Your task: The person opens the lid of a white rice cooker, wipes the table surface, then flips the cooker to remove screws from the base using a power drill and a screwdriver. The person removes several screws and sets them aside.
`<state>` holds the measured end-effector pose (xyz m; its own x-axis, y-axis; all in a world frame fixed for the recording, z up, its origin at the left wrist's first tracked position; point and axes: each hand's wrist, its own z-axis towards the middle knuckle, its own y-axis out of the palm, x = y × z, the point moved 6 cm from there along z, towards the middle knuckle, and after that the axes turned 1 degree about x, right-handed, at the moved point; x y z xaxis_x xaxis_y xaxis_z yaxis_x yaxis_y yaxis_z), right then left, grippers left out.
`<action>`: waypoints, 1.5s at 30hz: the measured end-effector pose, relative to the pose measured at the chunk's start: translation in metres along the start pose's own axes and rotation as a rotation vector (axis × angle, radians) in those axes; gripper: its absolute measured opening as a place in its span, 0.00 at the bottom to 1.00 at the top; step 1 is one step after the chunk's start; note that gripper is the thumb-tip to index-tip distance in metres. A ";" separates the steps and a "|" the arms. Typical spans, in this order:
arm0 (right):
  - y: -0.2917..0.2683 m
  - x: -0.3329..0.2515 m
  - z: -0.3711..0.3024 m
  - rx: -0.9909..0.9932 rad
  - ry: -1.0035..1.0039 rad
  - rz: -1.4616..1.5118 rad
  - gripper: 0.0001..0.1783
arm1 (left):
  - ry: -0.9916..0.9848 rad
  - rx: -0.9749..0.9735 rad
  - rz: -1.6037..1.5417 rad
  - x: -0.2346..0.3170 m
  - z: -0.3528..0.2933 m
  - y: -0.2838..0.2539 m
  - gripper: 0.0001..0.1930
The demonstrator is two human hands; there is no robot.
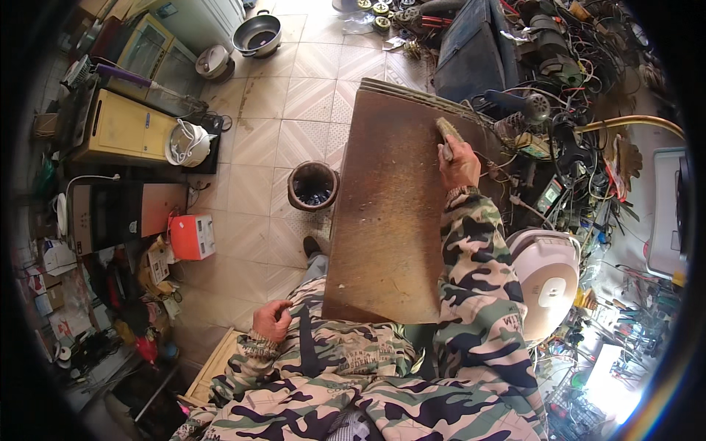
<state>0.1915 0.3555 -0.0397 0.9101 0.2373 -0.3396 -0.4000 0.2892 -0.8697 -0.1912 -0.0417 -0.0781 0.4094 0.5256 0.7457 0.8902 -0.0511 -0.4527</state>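
Note:
A brown, scuffed wooden board tabletop [386,198] stands in front of me, with pale dusty streaks and small specks across it. My right hand [461,163] is on its far right part, fingers closed round a small worn tan brush [447,130]. The brush lies against the board, and its underside is hidden. Over my left thigh, well away from the board, my left hand [272,320] rests with its fingers curled in. Nothing shows in it. Both arms wear camouflage sleeves.
Left of the board, a round brown bin [312,187] with dark contents stands on the tiled floor. Tangled cables and tools crowd the right, beside a beige rounded appliance [546,283]. An orange-red box [193,237], a white pot [190,143] and a black pan [257,35] are left.

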 end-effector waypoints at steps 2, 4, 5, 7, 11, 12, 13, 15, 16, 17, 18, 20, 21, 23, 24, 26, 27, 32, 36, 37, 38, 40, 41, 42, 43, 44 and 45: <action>0.013 -0.024 -0.017 -0.036 -0.084 0.028 0.23 | -0.039 0.018 -0.068 -0.035 -0.005 -0.002 0.10; 0.024 -0.054 -0.050 -0.020 -0.242 0.224 0.30 | -0.116 0.014 -0.068 -0.033 -0.002 -0.010 0.10; 0.029 -0.072 -0.074 -0.028 -0.273 0.251 0.33 | -0.135 0.016 -0.063 -0.030 0.001 -0.012 0.11; -0.012 -0.117 -0.108 -0.154 -0.257 0.254 0.39 | -0.101 -0.057 -0.103 -0.035 0.012 -0.013 0.11; -0.055 -0.141 -0.164 -0.354 -0.089 0.301 0.25 | -0.103 -0.158 -0.136 -0.038 0.040 -0.013 0.11; -0.071 -0.139 -0.171 -0.316 0.005 0.382 0.22 | -0.087 -0.192 -0.132 -0.038 0.045 -0.013 0.11; -0.087 -0.129 -0.177 -0.185 0.021 0.349 0.21 | -0.075 -0.224 -0.133 -0.042 0.049 -0.012 0.11; -0.119 -0.100 -0.189 -0.033 0.134 0.204 0.18 | -0.095 -0.260 -0.132 -0.051 0.054 -0.009 0.12; -0.131 -0.083 -0.195 -0.014 0.230 0.093 0.17 | -0.095 -0.249 -0.139 -0.053 0.053 -0.009 0.11; -0.142 -0.071 -0.206 0.095 0.290 0.051 0.15 | -0.064 -0.256 -0.094 -0.043 0.057 -0.013 0.11; -0.148 -0.058 -0.222 0.202 0.344 0.007 0.14 | -0.034 -0.259 -0.053 -0.034 0.060 -0.016 0.11; -0.134 -0.034 -0.261 0.135 0.418 -0.177 0.18 | -0.007 -0.280 0.031 -0.024 0.063 -0.021 0.11; -0.122 -0.042 -0.268 0.035 0.414 -0.243 0.19 | 0.008 -0.275 0.073 -0.021 0.064 -0.023 0.11; -0.092 -0.078 -0.268 -0.053 0.333 -0.297 0.21 | 0.026 -0.281 0.095 -0.017 0.065 -0.025 0.12; -0.081 -0.099 -0.263 -0.049 0.268 -0.297 0.22 | 0.032 -0.293 0.110 -0.015 0.064 -0.027 0.12; -0.076 -0.129 -0.250 -0.010 0.305 -0.181 0.17 | 0.026 -0.331 0.125 -0.014 0.071 -0.030 0.12; -0.078 -0.141 -0.238 -0.092 0.395 -0.134 0.14 | 0.021 -0.352 0.118 -0.016 0.074 -0.029 0.12; -0.133 -0.099 -0.247 0.210 0.530 -0.039 0.08 | -0.051 -0.344 0.047 -0.024 0.071 -0.024 0.12; -0.153 -0.054 -0.318 0.022 0.588 -0.231 0.05 | -0.003 -0.336 0.056 -0.024 0.070 -0.020 0.11; -0.150 -0.054 -0.325 0.000 0.602 -0.257 0.04 | 0.026 -0.342 0.064 -0.025 0.071 -0.019 0.11; -0.136 -0.057 -0.338 0.044 0.753 -0.278 0.04 | 0.055 -0.347 0.070 -0.025 0.070 -0.017 0.11; -0.102 -0.086 -0.330 0.046 0.775 -0.013 0.06 | 0.020 -0.394 0.115 -0.018 0.069 -0.020 0.12; -0.091 -0.109 -0.310 0.072 0.569 -0.071 0.09 | -0.002 -0.415 0.130 -0.016 0.066 -0.020 0.12; -0.085 -0.139 -0.292 0.368 0.228 0.002 0.19 | -0.005 -0.391 0.100 -0.020 0.068 -0.021 0.12; -0.078 -0.161 -0.271 0.389 0.184 -0.052 0.26 | -0.005 -0.363 0.063 -0.030 0.068 -0.022 0.11; -0.079 -0.178 -0.247 0.465 0.152 0.064 0.16 | -0.004 -0.338 0.023 -0.037 0.068 -0.021 0.10; -0.064 -0.176 -0.247 0.317 0.283 0.079 0.12 | 0.023 -0.346 0.067 -0.032 0.075 -0.025 0.10</action>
<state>0.0840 0.0659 -0.0126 0.8515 0.0196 -0.5240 -0.4431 0.5613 -0.6990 -0.2417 0.0064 -0.1268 0.4697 0.4922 0.7329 0.8748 -0.3713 -0.3114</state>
